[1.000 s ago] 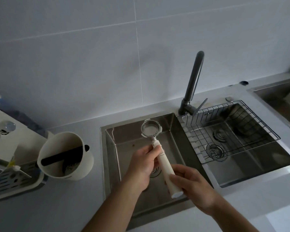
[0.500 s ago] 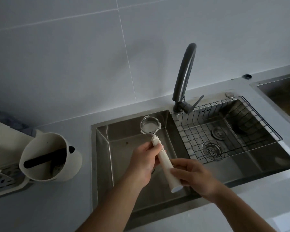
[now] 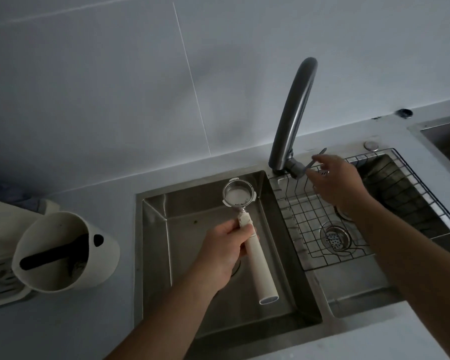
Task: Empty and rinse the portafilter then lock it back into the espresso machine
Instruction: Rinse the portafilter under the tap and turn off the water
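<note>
Portafilter [image 3: 247, 229] over open sink basin [image 3: 182, 255]

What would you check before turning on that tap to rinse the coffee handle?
1. Portafilter gripped firmly by left hand: ok.
2. Basket held over the left sink basin: ok.
3. Basket emptied of grounds: mostly, a few dark specks remain.
4. Right hand at the faucet lever: ok.
5. Faucet spout above the basket: cannot tell.
6. Water running: not ok, none visible.

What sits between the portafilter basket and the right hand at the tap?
In the head view, between the portafilter basket and right hand: the sink divider and the wire rack's left edge.
</note>
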